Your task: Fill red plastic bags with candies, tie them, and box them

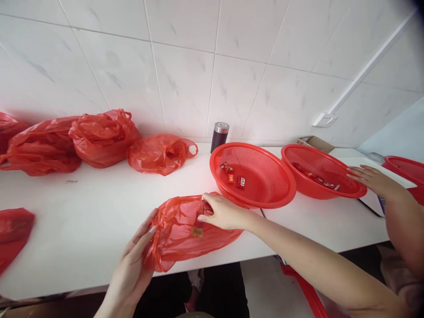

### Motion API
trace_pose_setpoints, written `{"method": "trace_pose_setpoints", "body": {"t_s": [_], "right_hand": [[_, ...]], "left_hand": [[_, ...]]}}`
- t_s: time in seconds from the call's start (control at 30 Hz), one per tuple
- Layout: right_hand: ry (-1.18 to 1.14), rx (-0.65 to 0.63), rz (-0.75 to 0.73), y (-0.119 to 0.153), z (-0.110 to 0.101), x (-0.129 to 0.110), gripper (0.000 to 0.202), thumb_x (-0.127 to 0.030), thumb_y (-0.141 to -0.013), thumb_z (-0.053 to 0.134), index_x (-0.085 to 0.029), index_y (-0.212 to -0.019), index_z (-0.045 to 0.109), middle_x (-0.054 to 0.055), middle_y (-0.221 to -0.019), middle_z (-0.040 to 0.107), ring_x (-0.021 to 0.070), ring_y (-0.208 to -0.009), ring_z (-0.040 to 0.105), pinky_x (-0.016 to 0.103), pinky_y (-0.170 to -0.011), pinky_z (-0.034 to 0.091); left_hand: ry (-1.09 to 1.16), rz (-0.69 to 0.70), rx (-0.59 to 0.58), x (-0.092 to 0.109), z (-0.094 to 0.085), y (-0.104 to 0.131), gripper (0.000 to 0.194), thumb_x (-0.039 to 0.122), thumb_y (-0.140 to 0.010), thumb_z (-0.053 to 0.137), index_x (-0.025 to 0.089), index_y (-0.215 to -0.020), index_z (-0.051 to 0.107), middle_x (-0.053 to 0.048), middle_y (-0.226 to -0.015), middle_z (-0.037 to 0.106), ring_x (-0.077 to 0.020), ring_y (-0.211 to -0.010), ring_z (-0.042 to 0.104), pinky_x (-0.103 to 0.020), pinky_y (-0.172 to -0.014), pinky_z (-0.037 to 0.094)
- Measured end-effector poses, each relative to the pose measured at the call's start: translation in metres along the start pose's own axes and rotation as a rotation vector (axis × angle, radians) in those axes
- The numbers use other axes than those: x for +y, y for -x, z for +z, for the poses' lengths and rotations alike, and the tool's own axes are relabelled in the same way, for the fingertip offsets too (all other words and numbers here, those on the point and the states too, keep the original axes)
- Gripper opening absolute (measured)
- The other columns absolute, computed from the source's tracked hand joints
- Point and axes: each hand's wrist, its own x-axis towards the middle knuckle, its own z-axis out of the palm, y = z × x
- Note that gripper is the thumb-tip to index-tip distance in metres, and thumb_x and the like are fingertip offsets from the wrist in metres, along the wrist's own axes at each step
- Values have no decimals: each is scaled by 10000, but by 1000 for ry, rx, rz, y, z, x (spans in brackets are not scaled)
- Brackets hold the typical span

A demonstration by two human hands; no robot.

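Observation:
A thin red plastic bag (185, 247) lies spread near the front edge of the white table. My left hand (137, 249) grips its left side, thumb on the near face and fingers behind. Over the bag's upper right part, my right hand (220, 212) has curled fingers; something dark red shows in the curl, but I cannot make it out. Just below those fingers is a small, blurred yellow-brown piece (196, 231). Behind my right hand, a red perforated basket (265, 176) holds a few small red packets (231, 178).
Another person's hand (371, 179) touches the rim of a second red basket (318, 154) with small packets in it. Along the wall stand a dark tumbler (219, 136) and several red bags (102, 137). One more red bag (15, 234) lies far left. A cardboard box (316, 142) sits behind.

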Motion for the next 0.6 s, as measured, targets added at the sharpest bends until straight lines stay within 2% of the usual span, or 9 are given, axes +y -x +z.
{"method": "trace_pose_setpoints", "body": {"t_s": [0.07,0.13,0.2,0.27,0.33,0.4,0.43,0.5,0.6], "right_hand": [[104,58,8,-4,14,4,251,-391,-837,589,-219,-856,407,17,-894,562,144,-733,518,249,-604,366],[129,31,54,-8,19,9,248,-406,-840,585,-220,-899,431,31,-932,596,162,-757,557,257,-614,385],[129,-22,82,-8,17,9,329,-461,-806,625,-228,-982,475,55,-1011,623,203,-842,597,274,-644,419],[81,-18,54,-8,10,6,450,-508,-785,648,-249,-1117,489,76,-1137,616,235,-977,602,293,-716,454],[-16,48,0,-9,-6,4,450,-510,-834,599,-264,-1192,482,71,-1175,614,209,-1017,603,288,-776,471],[-42,156,-19,-15,-29,8,333,-468,-896,526,-253,-1150,516,58,-1137,631,172,-989,611,274,-805,473],[9,201,20,-19,-43,13,293,-448,-915,499,-248,-1128,528,56,-1135,630,166,-992,608,275,-822,468],[186,220,188,-27,-69,33,307,-433,-925,483,-249,-1167,519,71,-1198,602,192,-1055,584,308,-869,449],[362,81,490,-36,-92,71,641,-509,-832,602,-204,-1360,406,167,-1278,548,304,-1099,567,409,-869,449]], "left_hand": [[-11,7,2,0,0,1,541,188,-760,691,265,-1288,600,-61,-1288,629,-254,-1158,598,-230,-862,554],[-25,21,11,1,-3,2,541,210,-762,697,268,-1290,598,-60,-1301,619,-255,-1176,585,-235,-888,542],[-35,37,22,0,-7,2,543,239,-755,710,266,-1286,602,-61,-1313,609,-264,-1210,556,-249,-918,528],[-40,59,31,-1,-9,1,546,265,-739,726,262,-1272,612,-59,-1319,606,-278,-1253,514,-266,-948,512],[-46,80,24,-2,-10,0,552,291,-723,740,261,-1261,620,-53,-1331,597,-289,-1293,468,-282,-976,493],[-57,91,10,-4,-12,0,568,319,-709,753,267,-1258,619,-46,-1346,585,-298,-1315,438,-295,-994,477],[-67,94,4,-4,-13,0,579,332,-704,758,271,-1261,616,-44,-1354,578,-301,-1320,430,-299,-1001,470],[-96,92,-1,-4,-16,2,606,357,-691,771,290,-1270,606,-36,-1373,561,-306,-1326,422,-310,-1008,462],[-154,94,-19,-4,-21,7,684,406,-667,786,354,-1311,559,-21,-1417,515,-328,-1330,410,-362,-1025,443]]}}
